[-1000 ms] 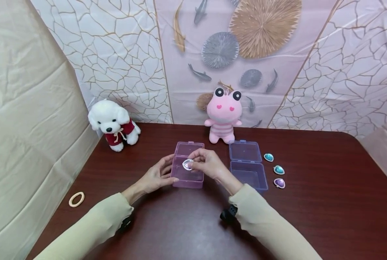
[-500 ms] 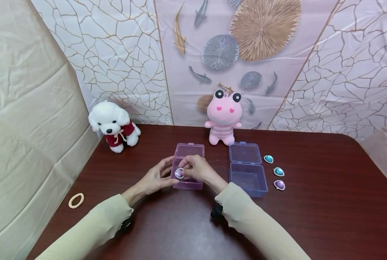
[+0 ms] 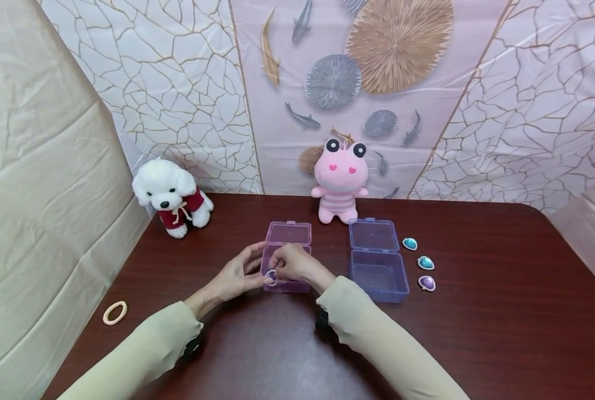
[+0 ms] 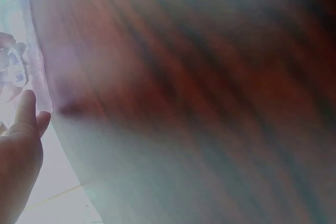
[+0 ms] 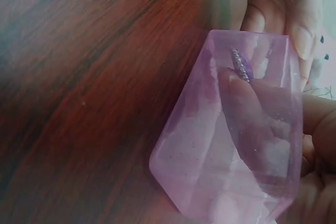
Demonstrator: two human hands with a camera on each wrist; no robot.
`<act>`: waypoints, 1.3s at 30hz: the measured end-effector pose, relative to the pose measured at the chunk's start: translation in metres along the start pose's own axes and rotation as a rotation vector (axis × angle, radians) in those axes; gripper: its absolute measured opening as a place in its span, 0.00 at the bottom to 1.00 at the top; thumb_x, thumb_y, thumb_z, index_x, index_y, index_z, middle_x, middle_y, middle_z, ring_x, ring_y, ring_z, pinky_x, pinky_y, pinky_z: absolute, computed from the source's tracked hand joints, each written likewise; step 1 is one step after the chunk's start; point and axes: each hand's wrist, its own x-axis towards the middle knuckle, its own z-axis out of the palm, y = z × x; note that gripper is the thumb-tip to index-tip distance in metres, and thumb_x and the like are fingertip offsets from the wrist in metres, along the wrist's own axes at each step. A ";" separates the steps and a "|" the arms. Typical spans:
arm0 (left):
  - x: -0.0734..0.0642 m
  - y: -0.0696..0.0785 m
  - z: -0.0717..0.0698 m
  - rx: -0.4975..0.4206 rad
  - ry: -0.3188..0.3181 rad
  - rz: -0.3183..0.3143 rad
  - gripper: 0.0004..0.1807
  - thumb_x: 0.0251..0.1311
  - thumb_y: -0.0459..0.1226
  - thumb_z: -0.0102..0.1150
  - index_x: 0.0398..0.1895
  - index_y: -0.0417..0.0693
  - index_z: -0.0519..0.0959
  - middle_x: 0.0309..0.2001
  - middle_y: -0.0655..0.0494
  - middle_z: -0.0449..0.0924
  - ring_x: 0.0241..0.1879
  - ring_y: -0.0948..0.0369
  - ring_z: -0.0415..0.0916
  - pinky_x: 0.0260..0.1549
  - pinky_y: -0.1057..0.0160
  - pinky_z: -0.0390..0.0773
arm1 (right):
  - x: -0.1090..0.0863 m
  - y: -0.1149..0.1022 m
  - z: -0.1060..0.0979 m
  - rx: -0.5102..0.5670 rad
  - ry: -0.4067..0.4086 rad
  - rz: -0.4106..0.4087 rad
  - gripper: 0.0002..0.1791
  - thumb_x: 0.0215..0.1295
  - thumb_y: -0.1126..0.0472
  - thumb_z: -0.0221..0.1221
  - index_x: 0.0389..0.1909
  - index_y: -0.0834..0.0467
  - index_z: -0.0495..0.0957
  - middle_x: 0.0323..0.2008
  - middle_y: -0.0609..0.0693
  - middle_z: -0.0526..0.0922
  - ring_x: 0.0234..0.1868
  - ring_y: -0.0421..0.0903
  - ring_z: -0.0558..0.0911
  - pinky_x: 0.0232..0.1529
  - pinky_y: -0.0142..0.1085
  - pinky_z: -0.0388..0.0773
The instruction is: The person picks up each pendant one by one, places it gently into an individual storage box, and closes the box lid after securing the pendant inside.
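Pinching a gem at seven o'clock in the pink box, my right hand, slipping, could drop it.

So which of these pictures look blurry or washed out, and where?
Head view: mostly clear, with a pale sheen on the near tabletop; left wrist view: the tabletop is smeared and streaky, and the left edge is washed out by brightness; right wrist view: the pink box has a readable outline, but the wood grain beside it is soft.
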 end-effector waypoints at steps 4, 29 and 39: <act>0.000 -0.001 0.000 -0.005 -0.002 0.005 0.43 0.52 0.24 0.63 0.70 0.38 0.51 0.68 0.35 0.54 0.68 0.43 0.55 0.60 0.54 0.69 | -0.004 -0.012 -0.001 -0.088 -0.019 0.029 0.07 0.47 0.75 0.61 0.27 0.63 0.83 0.23 0.51 0.83 0.23 0.34 0.73 0.26 0.21 0.71; -0.001 0.001 0.001 0.000 -0.002 0.020 0.43 0.53 0.25 0.63 0.70 0.36 0.51 0.68 0.33 0.53 0.67 0.41 0.55 0.61 0.52 0.68 | -0.003 -0.013 0.005 -0.156 0.017 0.092 0.05 0.46 0.70 0.67 0.20 0.58 0.83 0.19 0.46 0.81 0.22 0.34 0.70 0.26 0.23 0.69; -0.001 0.002 0.001 -0.006 -0.012 0.019 0.43 0.53 0.25 0.63 0.70 0.35 0.50 0.68 0.34 0.53 0.67 0.41 0.55 0.60 0.56 0.70 | -0.005 -0.013 0.004 -0.131 0.039 0.091 0.05 0.45 0.72 0.66 0.22 0.59 0.84 0.20 0.47 0.82 0.23 0.35 0.70 0.26 0.23 0.69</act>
